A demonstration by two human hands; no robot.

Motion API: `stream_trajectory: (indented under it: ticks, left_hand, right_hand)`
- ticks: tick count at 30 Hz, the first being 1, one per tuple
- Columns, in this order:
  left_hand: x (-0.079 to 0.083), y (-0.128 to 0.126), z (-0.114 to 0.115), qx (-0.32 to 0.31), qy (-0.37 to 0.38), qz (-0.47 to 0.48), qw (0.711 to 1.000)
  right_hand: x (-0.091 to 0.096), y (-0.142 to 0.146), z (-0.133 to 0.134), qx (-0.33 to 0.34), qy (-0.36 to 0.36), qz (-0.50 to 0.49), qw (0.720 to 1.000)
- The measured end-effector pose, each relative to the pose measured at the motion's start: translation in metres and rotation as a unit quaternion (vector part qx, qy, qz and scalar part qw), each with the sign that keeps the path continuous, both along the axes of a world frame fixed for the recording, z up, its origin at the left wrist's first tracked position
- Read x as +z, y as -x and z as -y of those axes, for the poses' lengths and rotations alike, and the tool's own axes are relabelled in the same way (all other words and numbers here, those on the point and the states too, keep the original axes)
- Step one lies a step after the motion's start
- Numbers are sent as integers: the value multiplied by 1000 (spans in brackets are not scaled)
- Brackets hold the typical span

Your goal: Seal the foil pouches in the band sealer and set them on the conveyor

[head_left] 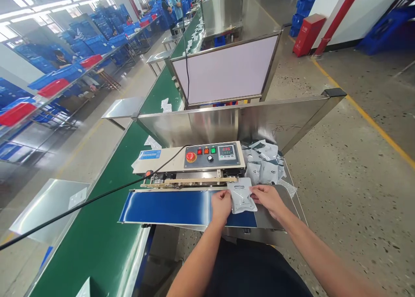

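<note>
A grey-white plastic pouch [241, 196] with small dark print lies over the right end of a blue conveyor belt [181, 206]. Its upper edge meets the right end of the sealing strip on a cream band sealing machine [171, 158]. My left hand [221, 206] pinches the pouch's left edge. On the opposite edge, the fingers of my right hand [266, 197] are closed on the pouch too. The machine's panel [210, 155] carries a red stop button, several small coloured buttons, a knob and a lit red display.
A pile of similar pouches [266, 163] lies right of the machine. Behind it rises a steel partition [233, 124]. The long green conveyor [84, 232] runs along the left, crossed by a black cable [97, 197]. Two people [170, 7] stand far off, near blue crates.
</note>
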State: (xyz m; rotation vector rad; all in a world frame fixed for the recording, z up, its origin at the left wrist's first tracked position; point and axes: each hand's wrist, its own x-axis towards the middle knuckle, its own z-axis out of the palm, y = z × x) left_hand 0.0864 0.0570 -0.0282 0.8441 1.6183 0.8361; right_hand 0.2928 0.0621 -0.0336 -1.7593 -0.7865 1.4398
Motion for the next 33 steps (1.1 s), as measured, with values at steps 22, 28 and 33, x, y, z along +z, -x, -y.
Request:
stream_trajectory:
  ticks: [22, 28, 33]
  left_hand:
    - [37, -79, 19, -166, -229, -23, 959]
    - [11, -69, 41, -117, -126, 9, 985]
    - [-4, -60, 26, -45, -56, 22, 997]
  right_hand:
    - [57, -23, 66, -3, -254, 270, 929]
    - [29, -39, 68, -20, -110, 133, 985]
    - [22, -33, 42, -62, -44, 102, 992]
